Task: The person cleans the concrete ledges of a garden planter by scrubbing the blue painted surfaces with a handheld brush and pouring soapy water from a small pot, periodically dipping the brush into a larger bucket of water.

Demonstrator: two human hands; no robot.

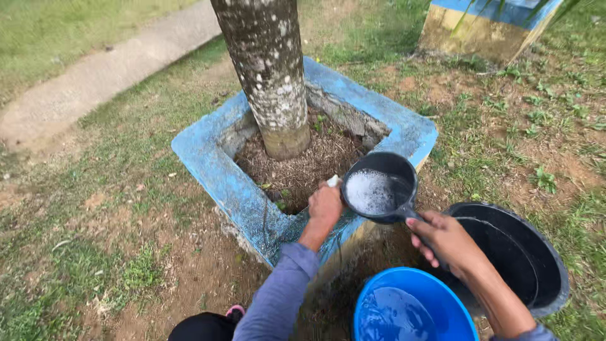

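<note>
My right hand (pixel 447 239) grips the handle of a black dipper (pixel 380 187) that holds foamy water, held just over the near corner of a blue concrete planter rim (pixel 214 165). My left hand (pixel 326 205) is closed on a small white object, likely a brush or sponge, whose tip shows above my fingers; it presses on the planter's wet near rim beside the dipper. A tree trunk (pixel 268 69) rises from soil inside the planter.
A blue bucket (pixel 410 306) with water stands below my hands. A black tub (pixel 521 259) sits to its right. Patchy grass and dirt surround the planter; a concrete path (pixel 95 79) runs at upper left, a painted block (pixel 486 25) at upper right.
</note>
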